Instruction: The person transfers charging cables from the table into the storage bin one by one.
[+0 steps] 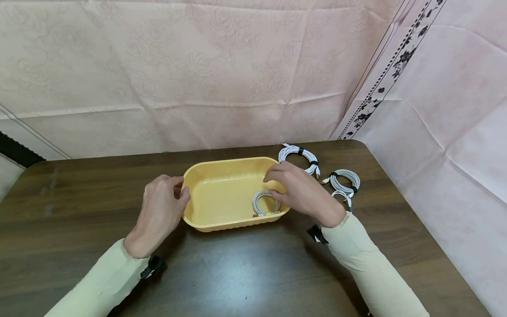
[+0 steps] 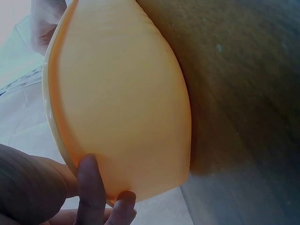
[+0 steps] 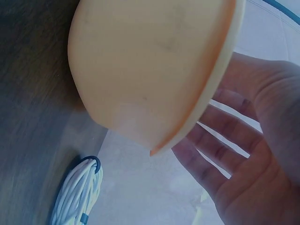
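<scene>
Inside the yellow plastic tray (image 1: pixel 215 187), pinched by the left hand (image 1: pixel 161 207), the coiled white cable (image 1: pixel 256 204) is overhung, just below frame centre, by the unclosed right hand (image 1: pixel 299 187).

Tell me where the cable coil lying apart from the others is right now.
In the head view, that coil lies inside the yellow tray, in its near right corner, close beside the right hand.

Possibly a home, judging by wooden table (image 1: pixel 222 273) and floral-patterned cloth (image 1: pixel 222 75).
</scene>
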The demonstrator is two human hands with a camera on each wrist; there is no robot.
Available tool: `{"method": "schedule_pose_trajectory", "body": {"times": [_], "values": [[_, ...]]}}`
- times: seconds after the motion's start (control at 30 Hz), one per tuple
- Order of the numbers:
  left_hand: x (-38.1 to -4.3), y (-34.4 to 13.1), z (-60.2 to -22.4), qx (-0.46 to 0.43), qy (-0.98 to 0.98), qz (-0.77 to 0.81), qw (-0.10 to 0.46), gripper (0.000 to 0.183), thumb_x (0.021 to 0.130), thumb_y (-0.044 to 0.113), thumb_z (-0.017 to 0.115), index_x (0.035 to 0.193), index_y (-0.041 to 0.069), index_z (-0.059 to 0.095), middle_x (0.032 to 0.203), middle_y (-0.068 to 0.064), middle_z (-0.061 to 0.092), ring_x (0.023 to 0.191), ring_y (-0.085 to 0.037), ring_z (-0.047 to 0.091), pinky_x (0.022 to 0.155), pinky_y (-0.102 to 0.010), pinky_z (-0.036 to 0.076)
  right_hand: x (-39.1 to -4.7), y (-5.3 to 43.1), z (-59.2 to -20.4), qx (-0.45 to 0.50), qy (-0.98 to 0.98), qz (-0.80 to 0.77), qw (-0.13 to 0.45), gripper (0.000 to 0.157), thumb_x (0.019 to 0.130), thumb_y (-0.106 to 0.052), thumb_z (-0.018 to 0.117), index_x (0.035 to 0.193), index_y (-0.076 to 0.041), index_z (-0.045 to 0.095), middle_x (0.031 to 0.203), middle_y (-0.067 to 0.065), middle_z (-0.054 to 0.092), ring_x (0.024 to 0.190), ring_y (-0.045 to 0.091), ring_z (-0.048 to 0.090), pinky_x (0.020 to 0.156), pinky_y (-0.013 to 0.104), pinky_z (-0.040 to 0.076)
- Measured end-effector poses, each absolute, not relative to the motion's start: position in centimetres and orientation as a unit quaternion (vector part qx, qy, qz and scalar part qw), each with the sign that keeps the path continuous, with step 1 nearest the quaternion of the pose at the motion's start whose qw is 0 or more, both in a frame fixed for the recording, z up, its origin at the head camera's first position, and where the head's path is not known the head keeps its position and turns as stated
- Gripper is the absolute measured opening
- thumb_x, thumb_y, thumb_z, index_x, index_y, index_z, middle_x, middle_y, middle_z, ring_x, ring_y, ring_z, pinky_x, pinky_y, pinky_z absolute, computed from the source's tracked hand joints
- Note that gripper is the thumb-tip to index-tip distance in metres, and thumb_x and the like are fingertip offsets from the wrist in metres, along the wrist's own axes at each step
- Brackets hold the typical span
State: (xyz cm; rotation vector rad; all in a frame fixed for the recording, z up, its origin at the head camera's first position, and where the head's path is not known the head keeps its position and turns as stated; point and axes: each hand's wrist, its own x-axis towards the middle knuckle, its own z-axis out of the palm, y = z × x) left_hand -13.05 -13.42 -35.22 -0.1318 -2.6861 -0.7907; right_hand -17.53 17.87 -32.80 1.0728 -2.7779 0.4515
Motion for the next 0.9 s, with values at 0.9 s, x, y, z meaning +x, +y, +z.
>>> {"method": "schedule_pose_trajectory", "body": {"times": [0.9], "values": [[-13.1, -13.4, -35.4, -0.053, -0.942, -0.280, 0.178, 0.024, 0.092, 0.005, 0.063, 0.108, -0.010, 0.074, 0.083, -0.019, 0.066, 0.075, -0.029, 0.060, 0.065, -0.039, 0.052, -17.0, 19.2, -32.4, 0.347, -0.921, 0.153, 0.094, 0.021, 0.086, -0.014, 0.080, 0.106, -0.008, 0.074, 0.109, 0.003, 0.069, 0.105, 0.019, 0.061, 0.094, 0.036, 0.052]]}}
